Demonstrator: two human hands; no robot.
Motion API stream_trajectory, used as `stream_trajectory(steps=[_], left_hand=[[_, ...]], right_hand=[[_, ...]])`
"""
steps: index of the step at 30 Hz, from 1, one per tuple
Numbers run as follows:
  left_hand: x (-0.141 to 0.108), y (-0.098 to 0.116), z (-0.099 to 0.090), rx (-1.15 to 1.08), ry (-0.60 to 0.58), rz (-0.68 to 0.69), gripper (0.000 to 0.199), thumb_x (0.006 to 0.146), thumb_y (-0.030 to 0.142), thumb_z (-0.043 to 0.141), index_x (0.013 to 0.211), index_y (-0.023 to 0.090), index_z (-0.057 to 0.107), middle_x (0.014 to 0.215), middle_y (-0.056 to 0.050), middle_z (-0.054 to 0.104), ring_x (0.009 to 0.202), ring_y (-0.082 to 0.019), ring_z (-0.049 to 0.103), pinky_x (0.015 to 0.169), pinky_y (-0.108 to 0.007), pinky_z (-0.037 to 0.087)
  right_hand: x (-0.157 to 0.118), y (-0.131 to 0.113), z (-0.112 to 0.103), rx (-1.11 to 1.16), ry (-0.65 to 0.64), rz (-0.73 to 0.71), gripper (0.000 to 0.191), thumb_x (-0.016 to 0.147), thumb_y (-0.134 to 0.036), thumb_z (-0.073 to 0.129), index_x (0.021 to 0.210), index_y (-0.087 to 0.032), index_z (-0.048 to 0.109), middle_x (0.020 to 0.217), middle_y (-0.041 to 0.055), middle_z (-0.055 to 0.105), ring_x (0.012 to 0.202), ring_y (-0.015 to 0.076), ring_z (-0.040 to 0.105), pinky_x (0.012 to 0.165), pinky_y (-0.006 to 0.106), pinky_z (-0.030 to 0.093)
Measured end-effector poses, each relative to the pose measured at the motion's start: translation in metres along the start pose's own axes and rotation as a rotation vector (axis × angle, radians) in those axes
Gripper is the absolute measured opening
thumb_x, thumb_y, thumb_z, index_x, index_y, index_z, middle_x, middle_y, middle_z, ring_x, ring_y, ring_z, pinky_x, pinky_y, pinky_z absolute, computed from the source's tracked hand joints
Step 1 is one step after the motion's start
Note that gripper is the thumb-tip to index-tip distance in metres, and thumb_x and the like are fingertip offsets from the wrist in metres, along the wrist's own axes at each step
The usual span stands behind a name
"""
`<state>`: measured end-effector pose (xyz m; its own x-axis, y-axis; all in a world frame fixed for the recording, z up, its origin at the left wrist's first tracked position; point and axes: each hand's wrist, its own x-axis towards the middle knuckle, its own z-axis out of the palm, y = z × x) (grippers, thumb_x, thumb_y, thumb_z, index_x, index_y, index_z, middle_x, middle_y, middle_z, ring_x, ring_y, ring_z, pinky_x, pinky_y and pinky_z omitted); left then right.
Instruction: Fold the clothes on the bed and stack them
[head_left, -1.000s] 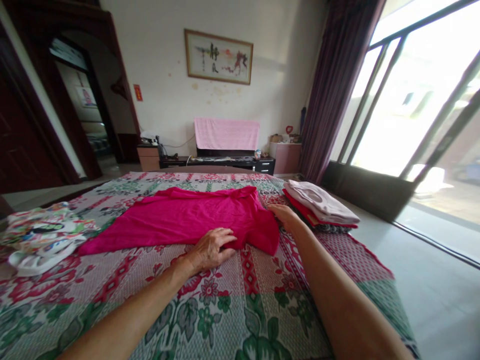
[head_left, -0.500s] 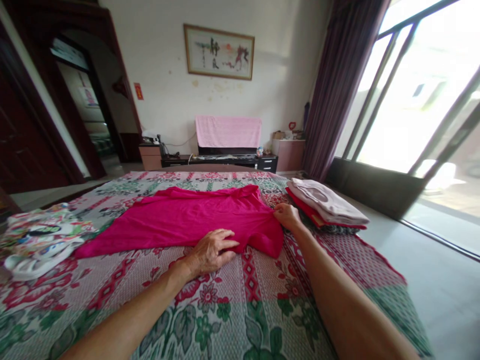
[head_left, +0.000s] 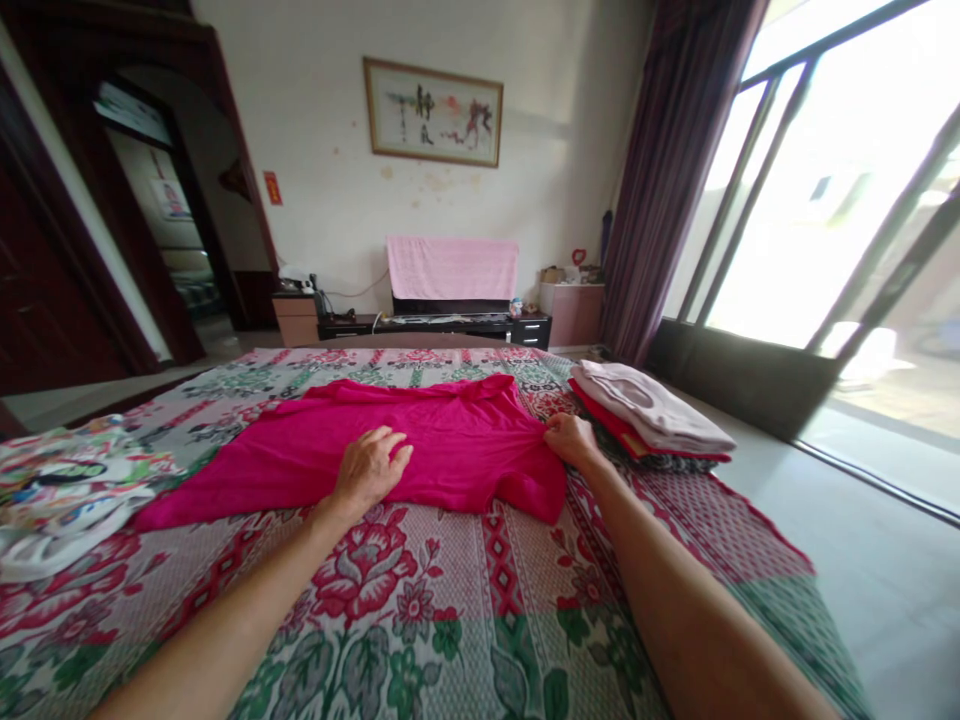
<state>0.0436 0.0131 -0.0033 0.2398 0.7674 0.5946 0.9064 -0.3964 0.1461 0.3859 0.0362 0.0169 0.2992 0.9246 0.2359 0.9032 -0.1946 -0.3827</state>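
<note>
Centre frame, the pink garment (head_left: 450,430) is laid out lengthwise, mostly smoothed, not yet folded down small. Its right edge is apparently pinched by the right hand (head_left: 571,441) (the fingertips are poorly seen); its middle is covered by the left hand (head_left: 370,468), fingers loosely parted. At right, a folded stack (head_left: 649,415) is already piled; at far left, crumpled printed clothing (head_left: 75,485) is left unfolded.

The garment (head_left: 457,440) looks matt cloth, the cover (head_left: 540,570) rough woven cloth.
</note>
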Motion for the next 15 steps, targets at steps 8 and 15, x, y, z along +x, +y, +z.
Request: stream_trajectory(steps=[8,15], left_hand=[[-0.006,-0.018,0.013,0.163,-0.102,-0.094,0.042,0.088,0.042,0.045,0.111,0.016,0.068,0.115,-0.012,0.065,0.106,-0.027,0.06,0.094,-0.038,0.047],[-0.005,-0.008,0.005,0.184,-0.133,-0.13,0.04,0.089,0.042,0.043,0.11,0.018,0.067,0.115,-0.011,0.065,0.106,-0.026,0.059,0.093,-0.037,0.045]], right_hand=[[0.025,-0.015,-0.007,-0.113,-0.136,0.009,0.034,0.083,-0.036,0.05,0.087,-0.016,0.076,0.089,0.0122,0.073,0.088,0.0231,0.068,0.072,0.024,0.048],[0.058,-0.039,0.003,-0.162,-0.162,0.044,0.039,0.082,-0.039,0.051,0.096,-0.011,0.073,0.098,0.0174,0.071,0.095,0.0264,0.066,0.075,0.028,0.05]])
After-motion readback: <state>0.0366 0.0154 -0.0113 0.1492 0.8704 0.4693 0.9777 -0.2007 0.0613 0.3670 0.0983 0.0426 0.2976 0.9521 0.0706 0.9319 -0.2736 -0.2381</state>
